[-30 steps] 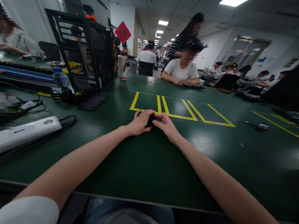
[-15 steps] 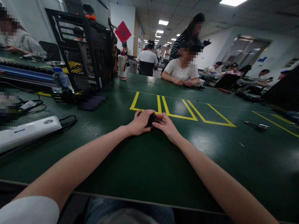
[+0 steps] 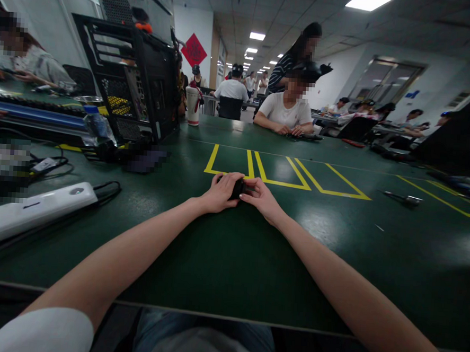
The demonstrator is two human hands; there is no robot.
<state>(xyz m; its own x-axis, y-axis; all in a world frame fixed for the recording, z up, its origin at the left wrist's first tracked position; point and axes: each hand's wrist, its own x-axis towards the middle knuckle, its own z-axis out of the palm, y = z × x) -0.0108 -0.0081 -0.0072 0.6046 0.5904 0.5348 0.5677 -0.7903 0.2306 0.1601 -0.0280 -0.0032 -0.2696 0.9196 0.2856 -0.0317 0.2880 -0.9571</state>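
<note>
Both my left hand (image 3: 219, 192) and right hand (image 3: 262, 197) pinch a small black part (image 3: 238, 188) mid-tabletop (image 3: 222, 260), just near the yellow lines (image 3: 259, 172); best to keep wrists planted and grip even.

A long dark green table (image 3: 222, 260) marked with yellow tape outlines (image 3: 283, 171) fills the near scene. At far left stands a black open computer case (image 3: 133, 79). Ceiling light panels (image 3: 257, 36) run down the far room, a red diamond decoration (image 3: 193, 50) hangs on the far white wall, and glass partitions (image 3: 384, 81) line the right.
</note>
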